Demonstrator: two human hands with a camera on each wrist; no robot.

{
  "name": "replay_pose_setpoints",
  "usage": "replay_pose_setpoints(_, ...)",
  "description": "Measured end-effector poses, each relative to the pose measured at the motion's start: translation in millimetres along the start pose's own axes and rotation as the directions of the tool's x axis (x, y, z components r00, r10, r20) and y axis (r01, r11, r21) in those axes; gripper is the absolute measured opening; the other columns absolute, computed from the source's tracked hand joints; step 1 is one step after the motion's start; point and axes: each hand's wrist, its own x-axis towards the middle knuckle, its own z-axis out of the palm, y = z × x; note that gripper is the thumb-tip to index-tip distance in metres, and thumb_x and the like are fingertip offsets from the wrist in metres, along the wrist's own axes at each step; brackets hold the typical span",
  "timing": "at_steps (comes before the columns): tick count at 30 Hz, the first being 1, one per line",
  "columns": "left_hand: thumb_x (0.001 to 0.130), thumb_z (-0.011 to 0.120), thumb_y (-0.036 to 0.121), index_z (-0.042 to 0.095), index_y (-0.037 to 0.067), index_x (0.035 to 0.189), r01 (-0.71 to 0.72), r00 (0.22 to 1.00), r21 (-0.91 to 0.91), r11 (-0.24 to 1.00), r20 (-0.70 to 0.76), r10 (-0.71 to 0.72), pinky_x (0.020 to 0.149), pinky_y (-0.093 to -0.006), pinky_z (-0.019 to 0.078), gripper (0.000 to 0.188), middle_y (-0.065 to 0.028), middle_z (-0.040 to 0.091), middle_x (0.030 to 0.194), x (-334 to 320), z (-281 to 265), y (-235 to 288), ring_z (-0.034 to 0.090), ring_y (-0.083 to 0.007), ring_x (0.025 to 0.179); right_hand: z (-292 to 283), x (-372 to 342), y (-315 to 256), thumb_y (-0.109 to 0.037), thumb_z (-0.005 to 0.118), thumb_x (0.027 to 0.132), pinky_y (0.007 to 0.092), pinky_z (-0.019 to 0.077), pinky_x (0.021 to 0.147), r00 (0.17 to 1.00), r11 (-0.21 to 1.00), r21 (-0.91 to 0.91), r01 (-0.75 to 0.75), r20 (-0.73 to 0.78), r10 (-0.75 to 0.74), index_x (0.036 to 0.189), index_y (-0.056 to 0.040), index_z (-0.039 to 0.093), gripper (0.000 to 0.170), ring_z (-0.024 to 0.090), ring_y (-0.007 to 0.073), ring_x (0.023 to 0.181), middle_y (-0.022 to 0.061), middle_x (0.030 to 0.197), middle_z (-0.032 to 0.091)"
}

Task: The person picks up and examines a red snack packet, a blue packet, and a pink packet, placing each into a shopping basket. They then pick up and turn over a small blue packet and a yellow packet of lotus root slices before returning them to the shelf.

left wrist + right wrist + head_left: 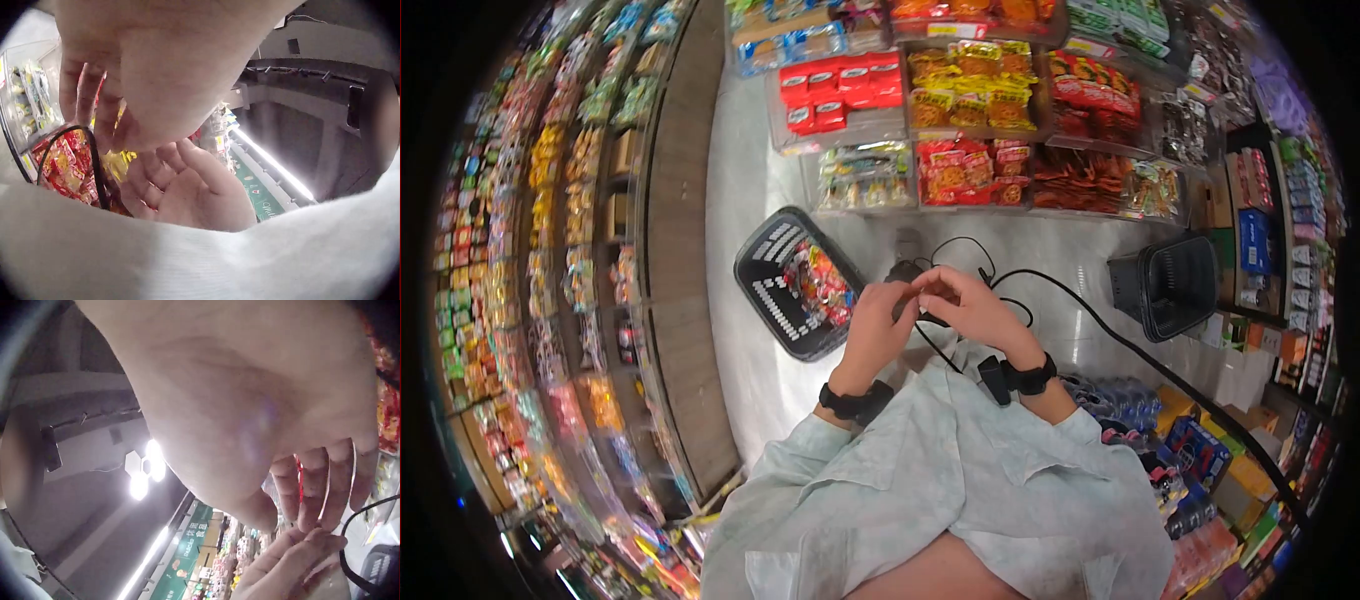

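Observation:
In the head view the left hand [878,325] and the right hand [980,318] meet in front of the body, their fingertips touching or nearly so. Both have loosely bent fingers, and no held thing shows between them. The left wrist view has the left palm [162,75] large above the right hand [200,194]. Seen from the right wrist, the right palm [250,425] fills the upper part, with its fingertips at the left hand's fingers [306,550]. A black basket [750,285] holding colourful packets stands on the floor beside the left hand.
Bins of red packets [840,90] and yellow packets [970,80] stand ahead. A long shelf [690,240] runs along the left. An empty black basket [1180,290] is at the right. A black cable [1090,308] curves from near the hands to the right.

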Motion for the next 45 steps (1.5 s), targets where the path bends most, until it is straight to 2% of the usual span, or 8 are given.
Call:
replay_pose_setpoints(5,0.093,0.069,0.015,0.071,0.003,0.105,0.08,0.98,-0.159,0.984,0.191,-0.049,0.086,-0.0461,0.0523,0.016,-0.0149,0.072,0.095,76.6,6.3,-34.9,0.065,-0.0369,0.094,-22.4,14.7,-14.0,-0.014,0.066,0.104,0.0303,0.0549,0.091,0.989,0.991,-0.134,-0.025,-0.147,0.005,0.126,-0.0027,0.064,0.025,0.069,0.0133,0.102,0.0049,0.11,0.072)
replay_pose_setpoints(9,0.093,0.068,0.015,0.071,0.005,0.104,-0.213,0.959,-0.08,0.974,0.174,0.224,0.085,-0.0474,0.0535,0.015,-0.0164,0.072,0.096,169.1,-8.7,-54.4,0.066,-0.0393,0.095,-28.8,52.4,-38.1,-0.015,0.067,0.103,0.0299,0.0545,0.089,0.936,0.986,-0.163,-0.047,-0.352,-0.013,0.127,-0.0036,0.063,0.027,0.067,0.0123,0.099,0.0039,0.11,0.069)
replay_pose_setpoints(12,0.092,0.068,0.016,0.071,0.006,0.105,-0.248,0.952,-0.061,0.967,0.169,0.255,0.087,-0.0491,0.0531,0.017,-0.0172,0.07,0.098,236.1,-26.9,-74.8,0.066,-0.0408,0.097,-26.5,87.4,-50.7,-0.015,0.067,0.103,0.0296,0.054,0.089,0.908,0.985,-0.162,-0.057,-0.419,-0.017,0.127,-0.0039,0.063,0.027,0.066,0.0124,0.098,0.0032,0.108,0.068)
replay_pose_setpoints(21,0.092,0.073,0.021,0.071,0.004,0.115,-0.102,0.99,0.087,0.991,0.101,0.093,0.093,-0.0475,0.0551,0.029,-0.0213,0.072,0.11,367.5,-53.0,-233.5,0.068,-0.0418,0.106,4.6,141.4,-72.4,-0.016,0.068,0.103,0.0295,0.0528,0.093,0.845,0.98,-0.107,-0.17,-0.528,0.089,0.131,-0.0027,0.063,0.031,0.065,0.0139,0.105,0.0059,0.112,0.068)
replay_pose_setpoints(27,0.091,0.07,0.033,0.058,0.015,0.145,0.009,0.959,0.234,0.972,0.274,-0.075,0.098,-0.0519,0.0544,0.058,-0.0247,0.069,0.128,375.9,-60.9,-289.3,0.066,-0.0448,0.117,4.1,149.4,-72.9,-0.013,0.066,0.103,0.0293,0.0534,0.094,0.792,0.975,-0.037,-0.221,-0.59,0.157,0.132,-0.0011,0.063,0.031,0.065,0.0139,0.106,0.0071,0.114,0.069)
replay_pose_setpoints(31,0.093,0.067,0.035,0.038,0.019,0.162,0.198,0.882,0.284,0.938,0.366,-0.297,0.1,-0.0532,0.0542,0.077,-0.0258,0.067,0.134,380.3,-72.9,-264.1,0.066,-0.0453,0.118,3.1,161.8,-78.9,-0.013,0.066,0.103,0.0294,0.0535,0.094,0.787,0.971,-0.067,-0.23,-0.6,0.145,0.131,-0.0008,0.063,0.031,0.066,0.014,0.105,0.0072,0.114,0.069)
replay_pose_setpoints(34,0.092,0.067,0.034,0.034,0.019,0.164,0.191,0.906,0.231,0.954,0.332,-0.262,0.098,-0.0537,0.055,0.081,-0.0256,0.07,0.129,381.4,-64.8,-271.4,0.068,-0.0458,0.114,4.4,173.7,-82.2,-0.013,0.066,0.103,0.0291,0.0534,0.094,0.802,0.971,-0.091,-0.222,-0.583,0.129,0.131,-0.0014,0.063,0.03,0.066,0.0139,0.103,0.0067,0.114,0.069)
replay_pose_setpoints(45,0.094,0.068,0.032,0.071,0.009,0.131,0.249,0.966,-0.08,0.965,0.095,-0.242,0.094,-0.044,0.0557,0.045,-0.0217,0.075,0.12,370.6,-55.7,-294.9,0.071,-0.0397,0.111,-9.1,178.4,-92.5,-0.015,0.067,0.103,0.0291,0.0528,0.092,0.857,0.959,-0.19,-0.208,-0.508,0.085,0.13,-0.0023,0.063,0.031,0.065,0.0131,0.101,0.0048,0.11,0.069)
